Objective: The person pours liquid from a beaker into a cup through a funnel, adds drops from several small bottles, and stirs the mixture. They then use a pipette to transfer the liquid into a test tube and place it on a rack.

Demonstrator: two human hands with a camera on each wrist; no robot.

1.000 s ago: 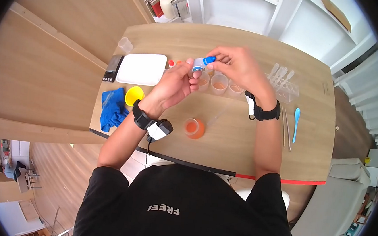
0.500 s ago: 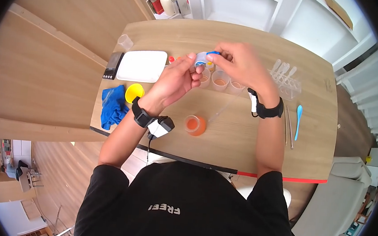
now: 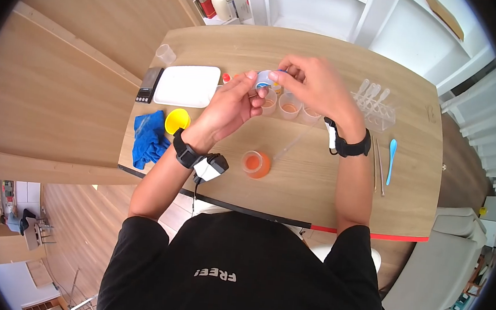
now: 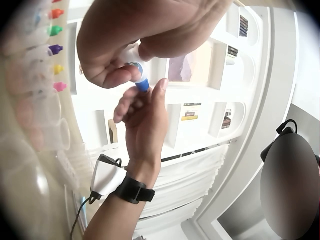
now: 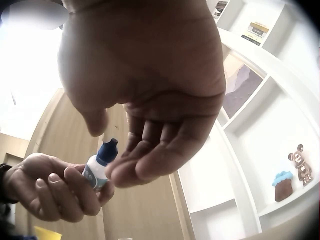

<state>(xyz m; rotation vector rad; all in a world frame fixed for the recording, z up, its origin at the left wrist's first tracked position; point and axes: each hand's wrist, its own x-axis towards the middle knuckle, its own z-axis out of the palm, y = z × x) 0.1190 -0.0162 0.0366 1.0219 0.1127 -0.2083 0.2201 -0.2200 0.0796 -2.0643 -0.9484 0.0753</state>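
Observation:
My left hand (image 3: 234, 104) pinches a small white squeeze bottle (image 5: 95, 171) between thumb and fingers, high over the far part of the table. The bottle has a blue and white label and a flared blue cap (image 5: 107, 151), which is on it. My right hand (image 3: 317, 87) is at the cap end. In the left wrist view its thumb (image 4: 162, 87) stands apart from the cap, and its loosely bent fingers are on the other side. The right wrist view shows fingertips (image 5: 122, 172) right beside the bottle. Below, a jar (image 3: 256, 165) of orange liquid stands on the table.
Several clear cups (image 3: 289, 107) line up beneath my hands, near small bottles with coloured caps (image 4: 55, 30). On the left are a white tray (image 3: 187, 86), scale (image 3: 147, 86), yellow cup (image 3: 176, 121) and blue cloth (image 3: 150, 140). A pipette rack (image 3: 379, 116) and blue spoon (image 3: 391, 160) are right.
My right fingers held the blue cap in plain sight before; now the hand has turned over it and mostly hides it in the head view. My left hand keeps its hold on the bottle.

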